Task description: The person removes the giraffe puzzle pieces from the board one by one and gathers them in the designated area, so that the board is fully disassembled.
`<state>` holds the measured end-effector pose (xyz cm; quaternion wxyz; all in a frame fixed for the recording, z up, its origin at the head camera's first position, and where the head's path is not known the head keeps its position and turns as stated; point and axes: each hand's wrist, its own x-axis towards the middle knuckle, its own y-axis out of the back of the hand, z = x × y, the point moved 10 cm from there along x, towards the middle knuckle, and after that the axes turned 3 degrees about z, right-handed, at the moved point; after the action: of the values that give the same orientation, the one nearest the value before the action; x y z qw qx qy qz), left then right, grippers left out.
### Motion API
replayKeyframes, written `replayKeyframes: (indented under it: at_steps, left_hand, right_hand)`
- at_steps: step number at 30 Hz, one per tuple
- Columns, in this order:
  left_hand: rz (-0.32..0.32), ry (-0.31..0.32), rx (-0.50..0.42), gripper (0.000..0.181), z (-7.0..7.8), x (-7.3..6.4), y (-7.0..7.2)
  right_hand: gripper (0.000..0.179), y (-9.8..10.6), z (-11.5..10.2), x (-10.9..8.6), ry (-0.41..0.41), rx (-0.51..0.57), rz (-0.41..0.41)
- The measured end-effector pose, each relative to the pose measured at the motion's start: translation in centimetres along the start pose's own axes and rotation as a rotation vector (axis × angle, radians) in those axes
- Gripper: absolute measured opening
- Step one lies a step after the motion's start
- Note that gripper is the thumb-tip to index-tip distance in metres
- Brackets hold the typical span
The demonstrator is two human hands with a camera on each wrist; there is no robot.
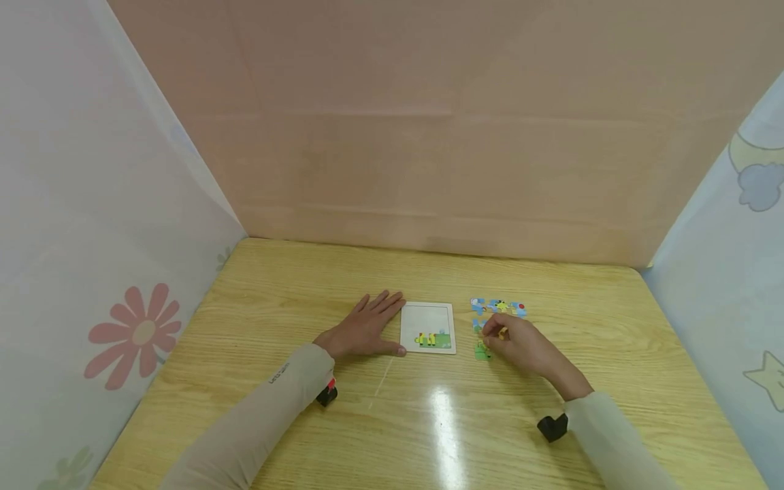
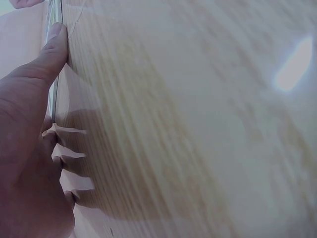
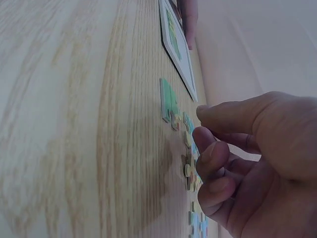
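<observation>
A square white puzzle tray (image 1: 427, 316) lies on the table, with a few yellow and green pieces (image 1: 432, 339) fitted along its lower part. My left hand (image 1: 364, 331) rests flat at the tray's left side, fingers spread. In the left wrist view its thumb (image 2: 52, 54) lies against the tray's edge. Over the loose puzzle pieces to the right hovers my right hand (image 1: 517, 342), its fingers bent. In the right wrist view its thumb and index fingertips are slightly apart, and no piece shows between them. A green piece (image 3: 167, 99) lies just beyond them. The hand partly hides the other pieces.
Several blue and yellow loose pieces (image 1: 502, 306) lie behind the right hand. The wooden table (image 1: 343, 272) meets a brown backdrop (image 1: 367, 170) at the back, with patterned sheets at the left (image 1: 73, 204) and right (image 1: 723, 286). Light glares on the near tabletop.
</observation>
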<state>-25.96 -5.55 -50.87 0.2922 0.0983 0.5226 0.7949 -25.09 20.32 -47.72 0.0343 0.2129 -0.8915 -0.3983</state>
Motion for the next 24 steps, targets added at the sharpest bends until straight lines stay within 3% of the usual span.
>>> replayKeyframes:
  at_steps: [10,17,24]
  left_hand:
    - [-0.008,0.007,0.027,0.109,-0.1,0.0,-0.1]
    - [-0.008,0.007,0.033,0.109,0.0,0.0,-0.1]
    - [-0.009,0.011,0.029,0.108,0.1,-0.1,0.0]
  right_hand:
    - [0.004,-1.2,-0.5,1.2,0.040,-0.011,-0.003]
    - [0.006,-3.3,-2.5,2.7,0.075,-0.005,-0.037]
    - [0.012,-5.2,-4.4,4.3,0.086,-0.066,-0.061]
